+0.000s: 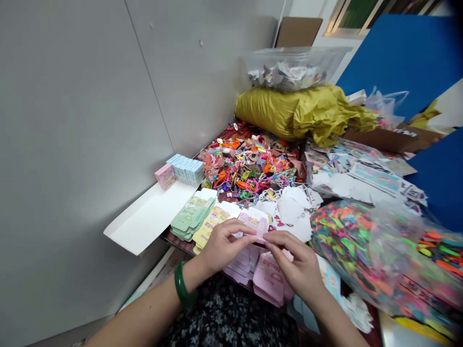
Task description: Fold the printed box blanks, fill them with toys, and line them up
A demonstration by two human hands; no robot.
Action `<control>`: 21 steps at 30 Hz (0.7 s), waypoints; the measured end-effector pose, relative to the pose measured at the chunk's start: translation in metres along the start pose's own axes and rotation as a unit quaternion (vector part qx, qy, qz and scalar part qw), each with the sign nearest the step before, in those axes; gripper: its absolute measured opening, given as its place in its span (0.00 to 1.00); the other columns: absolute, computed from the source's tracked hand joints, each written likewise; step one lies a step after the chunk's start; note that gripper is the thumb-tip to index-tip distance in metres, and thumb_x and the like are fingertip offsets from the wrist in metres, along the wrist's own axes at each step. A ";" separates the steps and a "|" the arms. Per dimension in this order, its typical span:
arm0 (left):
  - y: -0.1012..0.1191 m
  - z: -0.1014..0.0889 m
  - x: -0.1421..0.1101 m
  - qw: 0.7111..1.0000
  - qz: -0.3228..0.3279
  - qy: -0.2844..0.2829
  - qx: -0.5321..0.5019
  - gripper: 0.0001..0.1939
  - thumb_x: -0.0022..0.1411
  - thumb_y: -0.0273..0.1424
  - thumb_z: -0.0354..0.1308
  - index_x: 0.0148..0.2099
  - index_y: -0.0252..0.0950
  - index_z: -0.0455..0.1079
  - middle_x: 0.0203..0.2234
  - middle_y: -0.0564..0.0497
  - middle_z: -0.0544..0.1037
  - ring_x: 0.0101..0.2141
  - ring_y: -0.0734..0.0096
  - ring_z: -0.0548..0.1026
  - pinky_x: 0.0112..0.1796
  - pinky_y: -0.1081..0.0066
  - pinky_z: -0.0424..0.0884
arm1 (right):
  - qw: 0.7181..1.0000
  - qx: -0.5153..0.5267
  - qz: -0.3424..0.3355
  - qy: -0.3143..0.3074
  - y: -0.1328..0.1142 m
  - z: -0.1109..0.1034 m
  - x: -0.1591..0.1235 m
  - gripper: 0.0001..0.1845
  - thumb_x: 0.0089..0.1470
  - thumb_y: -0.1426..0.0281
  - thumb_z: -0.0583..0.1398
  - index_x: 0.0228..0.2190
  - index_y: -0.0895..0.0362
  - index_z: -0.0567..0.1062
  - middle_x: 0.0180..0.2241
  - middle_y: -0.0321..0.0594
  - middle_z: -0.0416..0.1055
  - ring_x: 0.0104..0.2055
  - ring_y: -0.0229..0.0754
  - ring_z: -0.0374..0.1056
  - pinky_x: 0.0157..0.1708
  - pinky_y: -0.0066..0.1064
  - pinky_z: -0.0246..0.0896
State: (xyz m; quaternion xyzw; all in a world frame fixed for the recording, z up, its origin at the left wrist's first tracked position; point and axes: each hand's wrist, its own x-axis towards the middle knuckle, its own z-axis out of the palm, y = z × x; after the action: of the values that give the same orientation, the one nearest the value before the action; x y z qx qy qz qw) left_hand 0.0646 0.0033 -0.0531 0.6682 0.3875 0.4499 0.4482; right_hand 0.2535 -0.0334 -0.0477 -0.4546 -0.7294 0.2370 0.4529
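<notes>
My left hand (228, 241) and my right hand (294, 260) meet in front of me, fingertips pinching a small pink paper carton (259, 239) seen nearly edge-on. Below them lie a stack of lilac flat cartons (240, 265) and a stack of pink flat cartons (268, 277). To the left of these are yellow flat cartons (217, 217) and green flat cartons (192, 214). A green bangle (183, 284) circles my left wrist.
A white tray (152, 217) at the left holds several blue boxes (188, 168) and a pink box (165, 176). Colourful trinkets (249, 166) heap behind the cartons. White paper pieces (292, 209), a yellow sack (289, 111) and a bulging clear bag (361, 250) crowd the right and back.
</notes>
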 end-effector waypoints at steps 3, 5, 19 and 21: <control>0.000 -0.002 0.001 0.999 0.019 -0.015 0.022 0.04 0.58 0.30 0.63 0.36 0.38 0.79 0.31 0.48 0.81 0.34 0.67 0.78 0.37 0.70 0.74 | 1.000 -0.014 -0.019 -0.008 0.000 -0.001 -0.001 0.11 0.57 0.77 0.57 0.38 0.53 0.77 0.37 0.42 0.75 0.41 0.42 0.72 0.40 0.34 0.69; -0.007 -0.004 -0.002 0.998 0.054 -0.022 0.039 0.05 0.58 0.31 0.64 0.38 0.38 0.79 0.33 0.47 0.81 0.36 0.67 0.78 0.39 0.68 0.74 | 0.999 -0.032 -0.043 -0.010 0.003 -0.001 -0.005 0.12 0.56 0.78 0.58 0.40 0.53 0.77 0.39 0.45 0.75 0.42 0.43 0.71 0.40 0.35 0.69; -0.008 -0.013 -0.007 0.987 0.136 -0.020 0.081 0.10 0.61 0.29 0.60 0.45 0.37 0.77 0.37 0.43 0.80 0.38 0.65 0.78 0.40 0.67 0.75 | 0.989 -0.127 -0.068 -0.019 0.006 -0.005 -0.018 0.24 0.57 0.74 0.58 0.54 0.48 0.69 0.50 0.44 0.69 0.50 0.46 0.68 0.44 0.37 0.67; 0.006 -0.026 -0.003 0.988 0.136 0.008 0.072 0.13 0.59 0.30 0.62 0.47 0.37 0.76 0.38 0.44 0.81 0.38 0.65 0.78 0.38 0.68 0.75 | 0.988 -0.142 -0.044 0.035 0.014 -0.020 -0.023 0.21 0.56 0.70 0.59 0.52 0.48 0.70 0.50 0.44 0.70 0.48 0.48 0.69 0.43 0.38 0.66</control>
State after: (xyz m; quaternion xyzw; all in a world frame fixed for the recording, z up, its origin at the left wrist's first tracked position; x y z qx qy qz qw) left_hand 0.0394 0.0053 -0.0432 0.7417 0.3278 0.4827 0.3308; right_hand 0.2812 -0.0481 -0.0593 -0.4896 -0.7589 0.0948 0.4188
